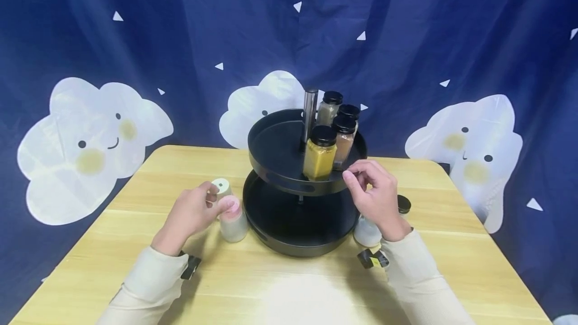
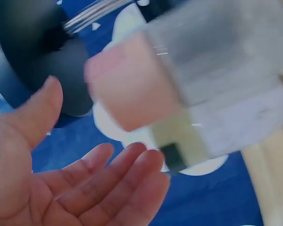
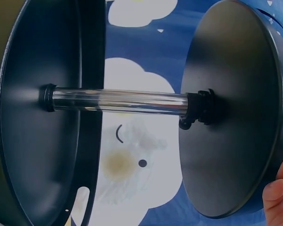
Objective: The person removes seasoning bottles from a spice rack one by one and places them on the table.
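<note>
My left hand is beside a frosted jar with a pink lid. A second jar with a pale green lid stands right behind it. In the left wrist view, the fingers are spread, with the tips close to both lids and the palm bare. My right hand has its thumb and forefinger at the right rim of the upper tray of a black two-tier turntable, fingers loosely bent. In the right wrist view, those fingertips are at the tray's outer edge.
Several black-capped spice bottles, a yellow one in front, stand on the upper tray's right side. The lower tray has a raised rim. A white-filled jar and a black lid show around the right wrist. A metal post joins the tiers.
</note>
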Tool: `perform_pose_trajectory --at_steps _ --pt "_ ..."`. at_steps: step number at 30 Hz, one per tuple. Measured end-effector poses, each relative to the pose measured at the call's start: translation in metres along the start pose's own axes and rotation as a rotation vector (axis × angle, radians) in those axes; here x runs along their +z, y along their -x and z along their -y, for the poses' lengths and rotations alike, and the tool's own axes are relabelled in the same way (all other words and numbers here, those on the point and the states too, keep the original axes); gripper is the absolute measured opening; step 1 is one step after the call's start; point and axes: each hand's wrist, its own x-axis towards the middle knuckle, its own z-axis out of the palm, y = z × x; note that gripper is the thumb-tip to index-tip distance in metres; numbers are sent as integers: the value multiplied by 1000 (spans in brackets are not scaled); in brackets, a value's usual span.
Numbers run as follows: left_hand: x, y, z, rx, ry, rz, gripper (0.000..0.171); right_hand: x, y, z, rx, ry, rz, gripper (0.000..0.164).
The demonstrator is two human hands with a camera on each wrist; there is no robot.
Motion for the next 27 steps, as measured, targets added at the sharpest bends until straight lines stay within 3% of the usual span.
perform_pose_trajectory --at_steps 5,10,13,16,19,23,27 --pt "-7 -1 -28 118 28 -242 33 -2 -1 1 -12 7 -3 11" --pt "-5 0 -67 443 76 -533 23 -6 -5 5 -14 -7 -15 10" --pt "0 2 -91 610 76 -607 24 -9 -11 8 13 -12 -20 10" --pt "6 2 -115 701 89 -596 22 -14 -16 9 32 -2 -13 11" --pt "13 1 -133 742 81 -546 21 -18 -20 8 37 19 9 9" --pt "23 2 -150 726 53 -462 27 -22 -22 8 25 53 34 6" --pt "33 4 -157 687 41 -394 37 -23 -23 7 28 68 50 4"
